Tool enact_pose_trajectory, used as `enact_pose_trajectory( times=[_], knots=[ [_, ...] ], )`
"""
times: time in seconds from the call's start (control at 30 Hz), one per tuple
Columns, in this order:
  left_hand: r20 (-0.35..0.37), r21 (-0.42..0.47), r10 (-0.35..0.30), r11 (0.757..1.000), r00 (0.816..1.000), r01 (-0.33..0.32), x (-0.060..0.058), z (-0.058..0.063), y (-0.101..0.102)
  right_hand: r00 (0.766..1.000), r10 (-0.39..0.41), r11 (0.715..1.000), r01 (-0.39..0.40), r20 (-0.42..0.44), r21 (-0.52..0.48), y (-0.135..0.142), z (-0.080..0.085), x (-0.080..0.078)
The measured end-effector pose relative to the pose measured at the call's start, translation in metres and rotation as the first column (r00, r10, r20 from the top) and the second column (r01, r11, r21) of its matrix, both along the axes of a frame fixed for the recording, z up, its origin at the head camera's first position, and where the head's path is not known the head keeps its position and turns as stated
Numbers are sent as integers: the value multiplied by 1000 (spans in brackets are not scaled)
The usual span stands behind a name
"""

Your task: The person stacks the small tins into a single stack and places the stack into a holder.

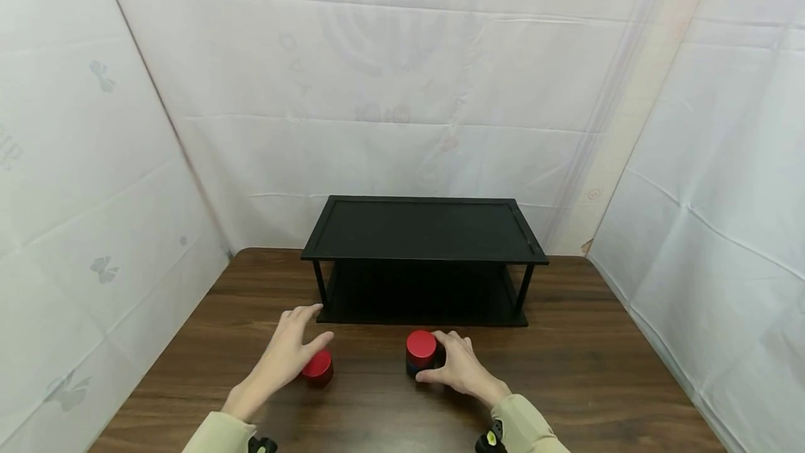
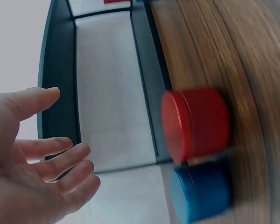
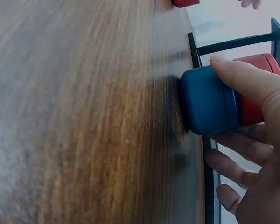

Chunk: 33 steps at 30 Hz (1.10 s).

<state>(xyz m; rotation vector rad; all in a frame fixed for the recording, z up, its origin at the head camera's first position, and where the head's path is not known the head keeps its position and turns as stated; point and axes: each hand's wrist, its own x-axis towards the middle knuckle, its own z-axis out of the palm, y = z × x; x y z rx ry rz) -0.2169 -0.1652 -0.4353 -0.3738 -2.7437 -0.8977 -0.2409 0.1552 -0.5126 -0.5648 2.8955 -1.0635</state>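
My right hand (image 1: 464,368) grips a small stack of two round tins, its thumb on one side and fingers on the other. A red tin (image 1: 421,345) sits on top of a blue tin (image 3: 207,100), and the thumb tip lies against the blue one. Whether the blue tin touches the table is hard to tell. My left hand (image 1: 284,354) is held with spread, relaxed fingers and nothing in them. Near it stand another red tin (image 2: 203,123) and another blue tin (image 2: 203,192), side by side; the head view hides that blue tin behind the hand.
Beyond the hands stands a black two-tier rack (image 1: 424,229) with a flat top and a lower shelf (image 1: 421,320). It rests on a brown wood-grain table (image 1: 585,369). White sheets (image 1: 402,89) hang behind and at both sides.
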Motion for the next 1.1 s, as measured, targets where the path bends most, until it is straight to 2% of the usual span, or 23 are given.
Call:
enact_pose_trajectory(
  times=[0.17, 0.4, 0.7, 0.93, 1.1],
  knots=[
    [0, -12, 29, 1000, 1000, -29, 1, -5, -23, 1000, 0, 1000, 0, 4, -12, 0, 1, 2],
    [56, -48, 64, 997, 996, -62, 2, -12, -52, 1000, -17, 1000, 17, -8, -6, 0, 0, 1],
    [128, -55, 18, 998, 992, -11, 2, -17, -75, 1000, -29, 1000, 29, 2, 10, 0, -1, -1],
    [244, -28, -37, 999, 969, 46, -1, -21, -83, 999, -30, 1000, 30, 13, 2, 1, -1, -1],
    [263, -22, -53, 998, 963, 61, -2, -24, -85, 999, -30, 1000, 30, 19, -3, 1, -1, -1]
  ],
)
